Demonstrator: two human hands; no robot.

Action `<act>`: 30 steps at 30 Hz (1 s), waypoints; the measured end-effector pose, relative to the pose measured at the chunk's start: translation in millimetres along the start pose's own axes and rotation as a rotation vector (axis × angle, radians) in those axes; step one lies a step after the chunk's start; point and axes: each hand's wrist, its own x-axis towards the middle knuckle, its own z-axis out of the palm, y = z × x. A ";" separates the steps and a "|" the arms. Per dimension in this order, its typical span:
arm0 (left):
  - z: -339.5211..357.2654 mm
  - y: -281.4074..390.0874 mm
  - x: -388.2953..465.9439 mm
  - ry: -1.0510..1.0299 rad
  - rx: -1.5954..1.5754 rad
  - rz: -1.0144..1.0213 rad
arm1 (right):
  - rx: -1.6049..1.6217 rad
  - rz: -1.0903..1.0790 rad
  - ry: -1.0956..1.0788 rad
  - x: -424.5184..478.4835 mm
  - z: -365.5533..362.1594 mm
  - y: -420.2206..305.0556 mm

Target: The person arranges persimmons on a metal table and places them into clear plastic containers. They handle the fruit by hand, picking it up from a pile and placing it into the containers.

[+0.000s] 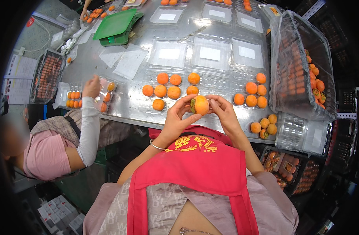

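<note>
An orange persimmon (201, 105) with its green calyx turned to the left is held up over the table's near edge. My left hand (180, 113) grips it from the left, thumb beneath. From the right, the fingertips of my right hand (223, 110) also rest on the fruit. Just beyond my hands, clear plastic trays sit on the metal table; the left tray (144, 108) bears several persimmons (160, 91). More persimmons (251, 88) fill part of the right-hand tray (245, 77). A loose group of persimmons (264, 123) lies to the right of my right hand.
A plastic-lined crate (299, 32) of persimmons stands at the table's right side, with stacked clear trays (291, 132) nearer me. Farther back are lined trays (211, 53) and a green scale (116, 25). At left, a co-worker's hand (91, 87) is over a filled pack (106, 102).
</note>
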 end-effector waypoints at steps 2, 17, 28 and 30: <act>-0.9 -0.1 0.2 0.011 0.159 0.065 | 0.144 0.079 -0.067 -2.8 1.1 -1.8; -0.2 -0.7 3.6 -0.013 0.681 0.363 | 0.194 -0.031 -0.140 -11.0 6.1 -14.5; -5.4 -9.7 1.0 0.006 0.484 0.166 | -1.235 -0.611 0.378 36.4 -132.1 -34.7; -5.4 -11.1 0.9 0.019 0.464 0.153 | -1.232 -0.634 0.355 33.5 -128.9 -38.8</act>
